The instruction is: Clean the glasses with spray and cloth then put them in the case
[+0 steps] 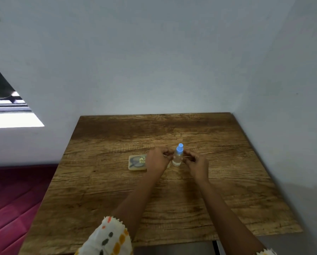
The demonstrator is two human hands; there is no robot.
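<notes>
Clear plastic with a pale blue nozzle cap: the spray bottle stands upright on the wooden table, about midway between the left and right edges and somewhat nearer the far edge than the near one. Its body looks see-through, with colourless liquid inside.

The left hand and right hand sit on either side of the bottle, both with fingers curled inward. Between them runs something thin and pale, likely the glasses; only a slim line shows beside the right fingertips, and the frame itself is too small and hidden to make out. Each hand seems to pinch one end of it, though the exact grip is hard to tell.

Just left of the left hand lies the case, a flat beige rectangle printed with a dark spectacles drawing and small yellow lettering. The left hand covers its right end.

White sleeves with orange and grey spots show at the near edge of the table.
</notes>
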